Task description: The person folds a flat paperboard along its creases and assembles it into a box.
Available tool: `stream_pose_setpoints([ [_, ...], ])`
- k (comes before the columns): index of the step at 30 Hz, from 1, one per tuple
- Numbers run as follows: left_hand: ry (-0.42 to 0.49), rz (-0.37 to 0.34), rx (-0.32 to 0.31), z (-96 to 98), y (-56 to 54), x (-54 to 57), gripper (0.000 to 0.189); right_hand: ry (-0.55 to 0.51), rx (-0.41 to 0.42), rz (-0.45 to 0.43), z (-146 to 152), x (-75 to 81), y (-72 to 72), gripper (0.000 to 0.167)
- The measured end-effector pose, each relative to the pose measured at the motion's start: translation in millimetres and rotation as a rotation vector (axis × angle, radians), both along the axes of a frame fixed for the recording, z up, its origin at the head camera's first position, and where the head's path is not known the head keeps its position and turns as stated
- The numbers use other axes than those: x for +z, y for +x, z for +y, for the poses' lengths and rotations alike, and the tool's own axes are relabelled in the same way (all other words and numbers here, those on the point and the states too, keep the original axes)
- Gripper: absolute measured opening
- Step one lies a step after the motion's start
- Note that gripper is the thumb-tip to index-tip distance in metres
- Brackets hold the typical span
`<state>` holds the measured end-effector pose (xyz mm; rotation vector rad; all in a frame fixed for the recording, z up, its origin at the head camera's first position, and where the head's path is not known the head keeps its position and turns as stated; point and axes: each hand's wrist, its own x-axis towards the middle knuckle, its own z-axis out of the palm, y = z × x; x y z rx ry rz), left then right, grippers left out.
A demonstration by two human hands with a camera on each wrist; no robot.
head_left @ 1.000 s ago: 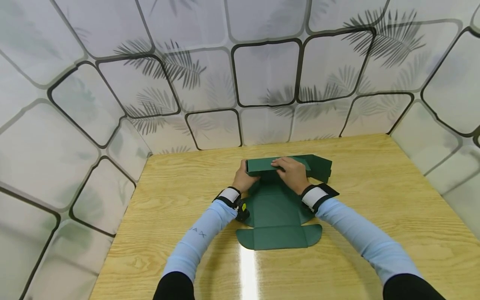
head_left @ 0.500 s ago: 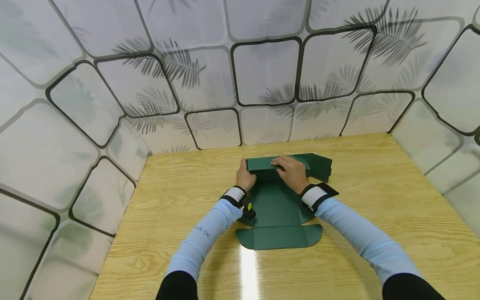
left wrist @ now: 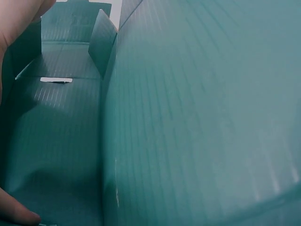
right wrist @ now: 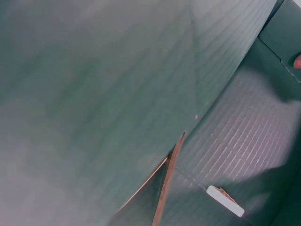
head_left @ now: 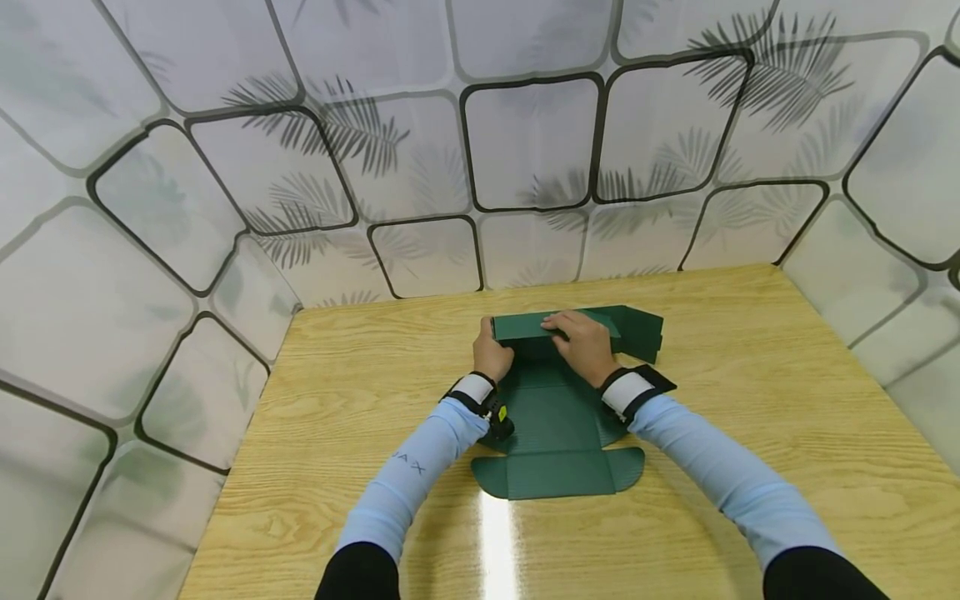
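box of dark green corrugated cardboard [head_left: 553, 417], only partly folded, sits on a yellow wood-grain table [head_left: 315, 417], its far side close to the back edge. a long dark green raised strip [head_left: 517, 328] runs across that far end, an angled dark green flap [head_left: 639, 333] sticks out to the right, and a flat dark green near flap with rounded ears [head_left: 561, 473] lies toward the person. the left wrist view also shows a narrow pale slot [left wrist: 56, 80] at a crease inside.

so, hands: the bare left hand [head_left: 492, 354] is gripping the left end of the strip, and the bare right hand [head_left: 587, 346] has its fingers bent over the top, holding it near the middle.

both wrists wear black-and-white straps [head_left: 628, 392], with stretchy light blue sleeves [head_left: 408, 471] below. a white glare streak [head_left: 498, 546] shines on the wood. behind it all hangs a whitish backdrop [head_left: 532, 150] with black rounded outlines and grey fern leaves.
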<state>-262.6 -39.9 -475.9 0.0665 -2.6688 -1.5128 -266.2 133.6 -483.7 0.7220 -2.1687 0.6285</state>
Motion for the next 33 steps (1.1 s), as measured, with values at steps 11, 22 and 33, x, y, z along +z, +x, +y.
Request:
stream_pose_setpoints([
  [11, -0.016, 0.002, 0.017, 1.4, -0.5, 1.8, 0.053, -0.002, 0.006, -0.01, -1.1, 2.9, 0.4, 0.024],
  [22, -0.065, 0.024, 0.069, 4.8, 1.0, 1.6, 0.052, -0.01, -0.005, -0.027, -2.1, 1.8, 0.5, 0.023],
  [33, -0.128, -0.009, 0.063, 2.5, -0.2, 0.7, 0.053, -0.002, -0.006, -0.02, -2.2, -0.5, -0.9, 0.024],
])
